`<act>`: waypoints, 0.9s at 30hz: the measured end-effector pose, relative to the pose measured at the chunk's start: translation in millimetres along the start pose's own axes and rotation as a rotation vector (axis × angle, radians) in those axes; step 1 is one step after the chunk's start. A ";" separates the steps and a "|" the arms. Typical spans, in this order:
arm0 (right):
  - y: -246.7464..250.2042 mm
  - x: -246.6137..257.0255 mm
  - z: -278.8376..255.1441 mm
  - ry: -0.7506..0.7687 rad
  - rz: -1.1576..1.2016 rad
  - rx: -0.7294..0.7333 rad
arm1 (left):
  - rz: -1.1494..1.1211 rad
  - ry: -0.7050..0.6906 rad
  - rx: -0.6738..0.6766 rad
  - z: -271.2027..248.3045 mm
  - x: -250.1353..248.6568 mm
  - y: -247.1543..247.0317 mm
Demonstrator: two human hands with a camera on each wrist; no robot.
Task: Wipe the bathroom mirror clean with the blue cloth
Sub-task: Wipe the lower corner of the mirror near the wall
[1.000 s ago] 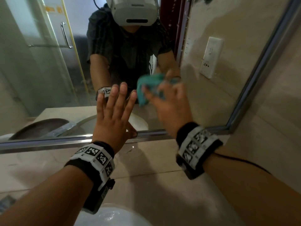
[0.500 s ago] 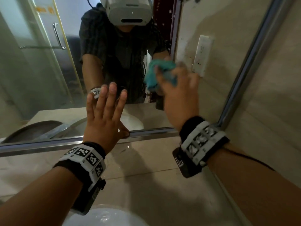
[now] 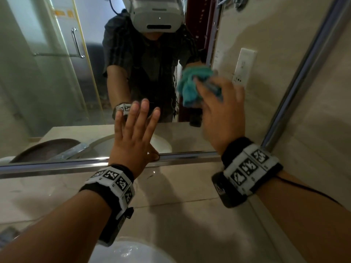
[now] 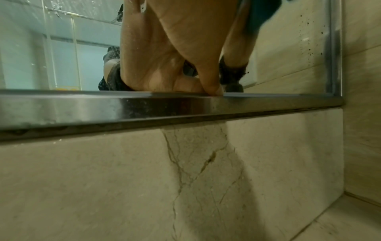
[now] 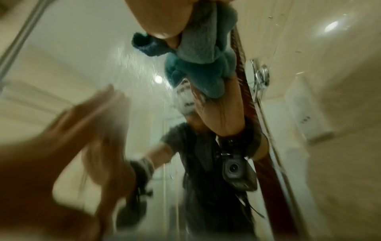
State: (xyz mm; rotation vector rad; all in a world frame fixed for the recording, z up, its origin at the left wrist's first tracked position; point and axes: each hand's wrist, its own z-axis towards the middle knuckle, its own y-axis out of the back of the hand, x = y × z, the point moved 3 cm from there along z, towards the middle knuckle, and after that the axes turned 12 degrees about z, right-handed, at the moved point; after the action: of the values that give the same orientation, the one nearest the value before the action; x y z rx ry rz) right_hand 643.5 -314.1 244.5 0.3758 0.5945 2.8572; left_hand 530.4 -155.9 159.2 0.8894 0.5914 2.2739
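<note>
The mirror (image 3: 57, 92) stands upright on the wall behind the worktop (image 3: 180, 215), its metal frame (image 3: 190, 155) running along the bottom and up the side to the right of the right grip (image 3: 222, 114). The left grip (image 3: 133, 137) lies flat against the glass, to the left of the right grip and lower, with its thumb (image 4: 210, 81) resting on the bottom frame. The cloth (image 3: 191, 86) sits between the right grip and the glass, bunching out to the left of its fingers. A basin (image 3: 133, 251) lies on the worktop below the left grip's wrist. A side wall (image 3: 322, 111) stands right of the right grip.
</note>
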 end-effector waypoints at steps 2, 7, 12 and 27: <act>-9.7 11.8 20.8 0.028 -0.006 -0.051 | 0.007 0.000 -0.001 0.1 -0.1 0.2; -50.4 5.3 -35.4 0.308 -0.076 0.203 | 0.002 -0.009 -0.011 -0.8 -0.3 -0.1; -40.3 -38.4 -95.6 0.462 -0.255 0.349 | -0.001 -0.008 -0.003 0.1 0.3 -0.4; -35.3 -33.4 -81.4 0.289 -0.122 0.247 | 0.026 -0.113 -0.047 5.3 -28.6 23.2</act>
State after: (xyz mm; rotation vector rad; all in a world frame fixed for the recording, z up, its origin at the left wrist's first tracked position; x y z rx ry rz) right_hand 656.9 -320.0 150.9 -0.0417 0.9906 2.7447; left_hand 542.0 -190.9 164.0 0.9995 0.4769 2.2342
